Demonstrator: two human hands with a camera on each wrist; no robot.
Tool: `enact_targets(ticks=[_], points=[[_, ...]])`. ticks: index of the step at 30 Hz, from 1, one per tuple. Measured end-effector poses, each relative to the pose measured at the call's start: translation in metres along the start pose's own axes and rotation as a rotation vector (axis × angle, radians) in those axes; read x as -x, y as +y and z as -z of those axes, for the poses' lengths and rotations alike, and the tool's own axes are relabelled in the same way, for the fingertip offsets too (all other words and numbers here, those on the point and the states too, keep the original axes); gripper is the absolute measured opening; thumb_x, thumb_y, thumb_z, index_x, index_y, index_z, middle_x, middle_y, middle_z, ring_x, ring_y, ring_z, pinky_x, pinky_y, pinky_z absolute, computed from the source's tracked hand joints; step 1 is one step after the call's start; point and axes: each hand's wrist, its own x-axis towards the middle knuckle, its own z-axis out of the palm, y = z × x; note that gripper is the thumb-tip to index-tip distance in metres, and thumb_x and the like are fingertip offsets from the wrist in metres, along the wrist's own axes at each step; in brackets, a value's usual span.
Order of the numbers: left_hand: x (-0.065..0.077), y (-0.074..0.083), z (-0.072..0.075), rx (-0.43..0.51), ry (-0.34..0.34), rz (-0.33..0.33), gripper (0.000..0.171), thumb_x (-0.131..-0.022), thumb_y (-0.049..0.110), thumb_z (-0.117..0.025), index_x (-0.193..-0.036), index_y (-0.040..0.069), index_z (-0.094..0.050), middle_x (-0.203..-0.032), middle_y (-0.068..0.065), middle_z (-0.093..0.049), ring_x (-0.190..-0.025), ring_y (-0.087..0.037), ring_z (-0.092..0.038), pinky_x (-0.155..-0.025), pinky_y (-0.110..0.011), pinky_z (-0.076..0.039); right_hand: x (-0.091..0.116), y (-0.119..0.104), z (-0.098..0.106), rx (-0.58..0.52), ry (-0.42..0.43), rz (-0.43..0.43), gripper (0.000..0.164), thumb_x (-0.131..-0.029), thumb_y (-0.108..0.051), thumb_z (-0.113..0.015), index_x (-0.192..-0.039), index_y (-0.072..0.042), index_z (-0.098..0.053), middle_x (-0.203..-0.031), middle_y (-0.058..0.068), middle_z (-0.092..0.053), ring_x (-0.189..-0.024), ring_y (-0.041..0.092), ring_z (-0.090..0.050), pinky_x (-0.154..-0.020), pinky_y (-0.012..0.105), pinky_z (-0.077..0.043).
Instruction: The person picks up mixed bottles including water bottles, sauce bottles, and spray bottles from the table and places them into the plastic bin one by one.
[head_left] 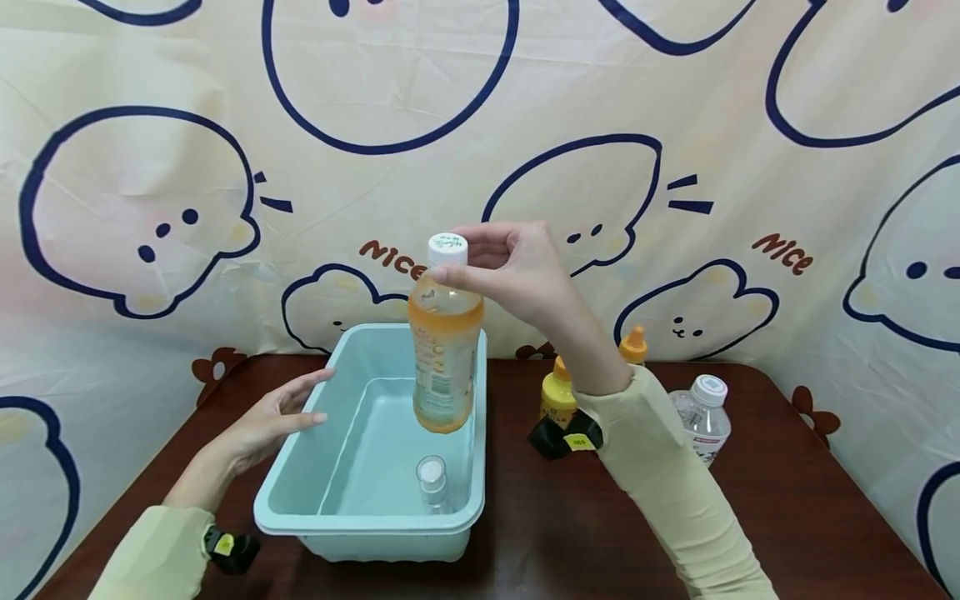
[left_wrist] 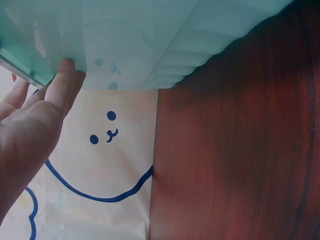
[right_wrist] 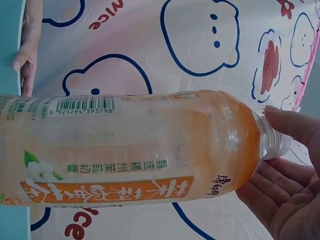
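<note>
Looking at nine o'clock of the pale blue tub (head_left: 367, 523), I see my left hand (head_left: 266, 417), its fingers rather straight and its thumb spread away from them. Whether they press on the tub, I cannot tell. On this wrist I wear a black device (head_left: 235, 552) with a yellow label. The tub stands on a dark reddish-brown table (head_left: 810, 517), its long sides running toward twelve o'clock. Inside it, at five o'clock, is a small clear bottle (head_left: 432, 487) with a white cap. Over the tub, at one o'clock from its middle, hangs the orange drink bottle (head_left: 446, 358), nearly upright, white cap on top; the right wrist view shows a barcode and a white flower on its label. My right hand (head_left: 517, 271) pinches this bottle at the neck, between thumb and fingers. At three o'clock from the tub, a yellow bottle (head_left: 557, 393) is partly hidden by my right forearm (head_left: 588, 350). Just behind the same arm appears an orange cap (head_left: 634, 342). Farther at three o'clock stands a larger clear bottle (head_left: 703, 417), partly covered by my sleeve (head_left: 675, 483). At twelve o'clock, a pale cloth (head_left: 420, 192) with drawn faces fills the whole width.
</note>
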Motion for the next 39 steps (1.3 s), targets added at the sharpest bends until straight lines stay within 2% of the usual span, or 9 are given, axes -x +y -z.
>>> enact_targets(ticks=[14,22,31,39], points=[[0.000,-0.001,0.001,-0.013,0.005,0.011,0.071,-0.085,0.017,-0.062,-0.144,0.011,-0.022,-0.147,-0.020,-0.019,-0.115,-0.039,-0.043,-0.080,-0.051,-0.049,-0.001,0.002,-0.015,0.014,-0.009,0.023,0.036,-0.076,-0.013,-0.073,-0.109,-0.002,-0.064,-0.103,0.009,-0.067,-0.089,0.015,-0.065,-0.079,0.028,-0.052],[0.002,0.001,0.001,-0.023,0.001,0.006,0.074,-0.085,0.018,-0.063,-0.145,0.011,-0.020,-0.148,-0.020,-0.017,-0.118,-0.040,-0.038,-0.083,-0.052,-0.047,-0.001,0.001,-0.022,-0.053,-0.032,0.027,0.037,-0.075,-0.010,-0.074,-0.109,0.000,-0.063,-0.100,0.010,-0.067,-0.086,0.016,-0.066,-0.078,0.028,-0.053],[0.000,0.000,0.001,-0.021,0.003,0.020,0.073,-0.085,0.018,-0.062,-0.145,0.011,-0.020,-0.148,-0.019,-0.017,-0.119,-0.041,-0.037,-0.084,-0.053,-0.047,0.001,0.005,-0.029,-0.070,-0.044,0.019,0.035,-0.077,-0.010,-0.072,-0.109,-0.001,-0.063,-0.100,0.009,-0.067,-0.086,0.015,-0.065,-0.078,0.028,-0.053],[0.001,0.001,0.001,-0.021,0.004,0.020,0.073,-0.085,0.018,-0.062,-0.144,0.011,-0.020,-0.148,-0.020,-0.017,-0.119,-0.041,-0.038,-0.084,-0.053,-0.047,0.002,0.007,-0.037,-0.096,-0.066,0.055,0.035,-0.076,-0.006,-0.072,-0.109,0.002,-0.062,-0.099,0.012,-0.067,-0.085,0.016,-0.066,-0.077,0.027,-0.053]])
